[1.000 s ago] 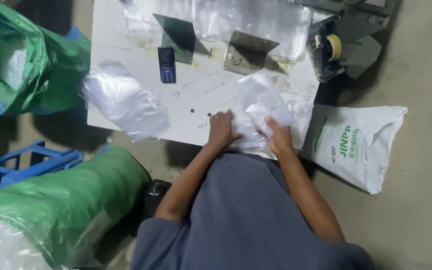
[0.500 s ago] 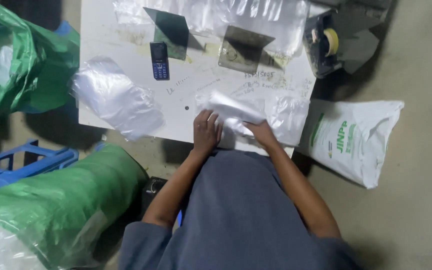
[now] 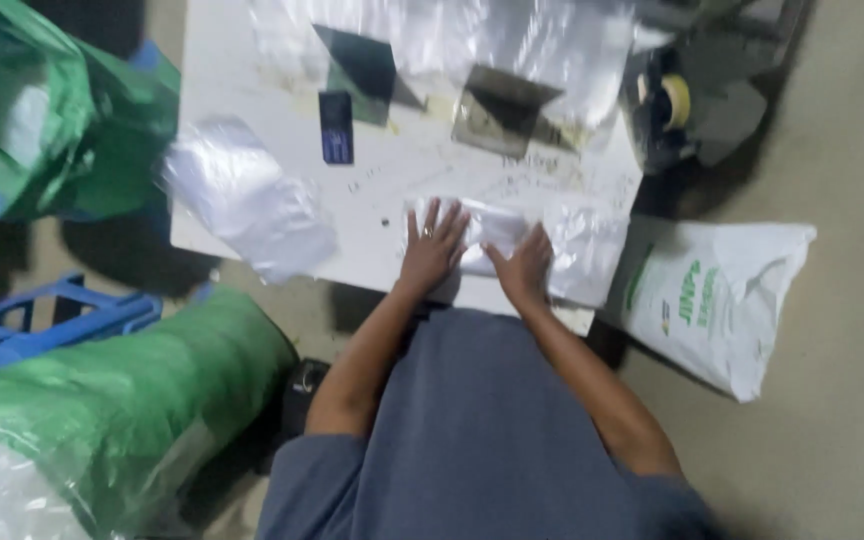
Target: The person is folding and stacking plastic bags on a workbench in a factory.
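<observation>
Left hand [image 3: 432,245] is flat, fingers spread wide, pressing down on a clear plastic bag [image 3: 497,235] near the front edge of the white table [image 3: 252,130], not gripping anything. Right hand [image 3: 524,265] is just beside it, also palm down on the same bag, fingers looser, can't tell if it's pinching the plastic. The bag runs under both hands and sticks out to the right of them. Further back there's a dark phone [image 3: 335,127], and a crumpled plastic heap [image 3: 247,200] hangs over the table's left edge. A tape roll [image 3: 675,100] is off to the right, a white sack [image 3: 722,300] on the floor, a green bale [image 3: 122,410] lower left
</observation>
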